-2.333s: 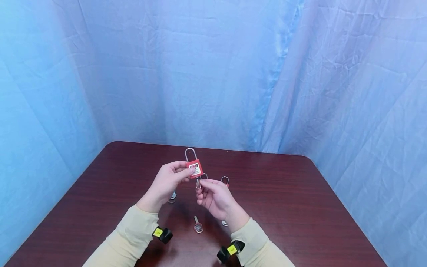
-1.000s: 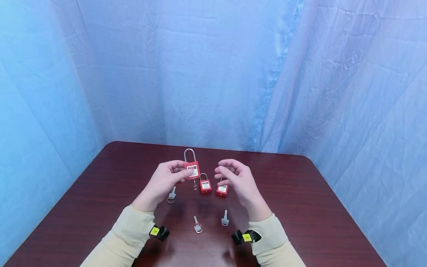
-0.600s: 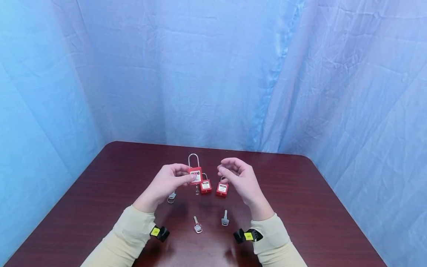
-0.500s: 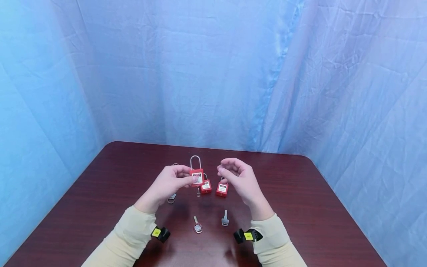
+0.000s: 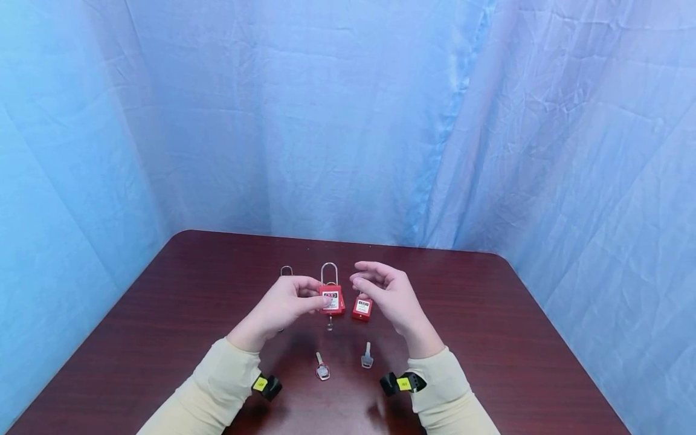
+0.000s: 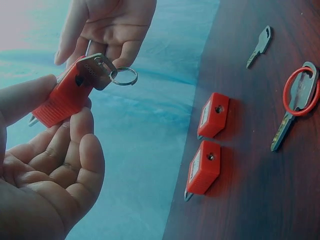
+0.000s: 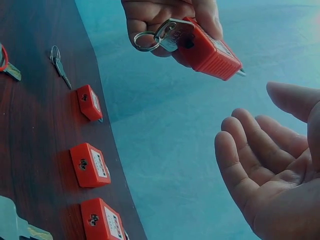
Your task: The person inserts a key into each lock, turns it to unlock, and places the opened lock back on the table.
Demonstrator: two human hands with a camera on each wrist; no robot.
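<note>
A: Over the table (image 5: 489, 338), head view first. Left hand (image 5: 285, 302)?

B: Pinching the red body of the long-shackle padlock (image 5: 332, 299), held up off the wood, shackle upright. Key (image 5: 329, 323) hanging from its underside.

A: Right hand (image 5: 388, 296)?

B: Empty, fingers loosely bent, just beside the lock, not touching. Short padlock (image 5: 361, 307) lying under it; two loose keys (image 5: 322, 367) nearer the sleeves.

A: Left wrist view?

B: Same long-shackle padlock (image 6: 62, 102) clamped between thumb and fingertips. Key (image 6: 97, 72) seated in the keyway, split ring dangling. Right hand (image 6: 110, 25) palm-up beyond it, holding nothing. Two spare padlocks (image 6: 213, 115) flat on the wood, red-ringed key (image 6: 295, 100) further off.

A: Right wrist view?

B: Right hand (image 7: 272, 170) spread, nothing in it. Left hand (image 7: 160, 12) above, gripping the lock (image 7: 210, 52), key (image 7: 170, 34) sticking out. Three padlocks in a row (image 7: 90, 164) down on the tabletop, ringed key (image 7: 59, 65) beside them.

A: Step in hand?

B: Probably between key insertion and the turn or shackle pull. Can't tell whether the shackle is released.

A: Next move needs?

B: Steady pinch on the body by the left; right fingers closing on the key head or the shackle without knocking the lock loose.
</note>
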